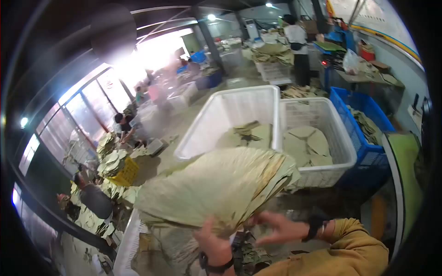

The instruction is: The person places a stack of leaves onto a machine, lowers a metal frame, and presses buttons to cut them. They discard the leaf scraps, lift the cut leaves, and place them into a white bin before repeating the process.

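Note:
A thick fan-shaped stack of large, pale green dried leaves [207, 186] is held up in front of me, its rounded edge facing away. My left hand [215, 244] grips the narrow near edge, with the thumb on top and the other fingers hidden beneath. Beside the stack's lower right corner is my right hand [282, 227], fingers apart and pointing left; whether its fingertips touch the leaves is hard to tell. More leaves [172, 248] lie under the stack, in a white crate [126, 244]. Dark leaf scraps [251, 253] show below my hands.
Beyond the stack stand a white tub [225, 94] and a white slatted crate [343, 142], both holding leaves. A blue crate [368, 154] is on the right. Several people work farther off, one standing [299, 46] at the back. A yellow basket [126, 172] sits at left.

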The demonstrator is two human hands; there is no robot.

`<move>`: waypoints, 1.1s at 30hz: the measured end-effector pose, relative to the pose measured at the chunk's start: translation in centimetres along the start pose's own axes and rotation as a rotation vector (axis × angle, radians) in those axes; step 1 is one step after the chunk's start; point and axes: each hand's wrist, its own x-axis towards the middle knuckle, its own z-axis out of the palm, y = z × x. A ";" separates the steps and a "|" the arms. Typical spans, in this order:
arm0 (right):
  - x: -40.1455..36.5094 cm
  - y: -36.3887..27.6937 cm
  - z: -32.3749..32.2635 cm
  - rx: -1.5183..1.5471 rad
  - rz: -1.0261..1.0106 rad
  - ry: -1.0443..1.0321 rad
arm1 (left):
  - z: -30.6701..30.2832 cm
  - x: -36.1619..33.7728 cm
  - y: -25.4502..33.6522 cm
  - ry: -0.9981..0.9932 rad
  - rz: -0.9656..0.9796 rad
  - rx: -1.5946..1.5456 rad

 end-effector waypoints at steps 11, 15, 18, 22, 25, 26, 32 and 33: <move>-16.5 -7.0 -26.6 0.243 -0.080 0.967 | 21.3 -13.8 -21.3 -0.648 -0.156 0.054; -20.5 -7.2 -30.7 0.623 -0.411 1.257 | 26.6 -15.9 -27.4 -1.117 0.125 0.057; -22.8 -7.0 -32.9 0.457 -0.615 1.342 | 31.6 -19.7 -29.8 -0.914 -0.416 -0.460; -26.7 -7.6 -37.4 0.538 -0.573 1.343 | 37.6 -24.0 -31.8 -0.883 -0.306 -0.251; -27.1 -8.0 -40.4 0.409 -0.687 1.441 | 40.5 -23.7 -38.8 -1.092 -0.627 -0.491; -27.3 -8.4 -41.2 0.446 -0.686 1.465 | 41.3 -25.1 -39.3 -1.082 -0.690 -0.482; -31.9 -9.0 -45.6 0.404 -0.628 1.645 | 44.0 -28.4 -47.7 -1.535 -0.721 -0.237; -33.4 -8.0 -45.4 0.360 -0.565 1.689 | 44.1 -29.3 -47.9 -1.458 -0.869 -0.189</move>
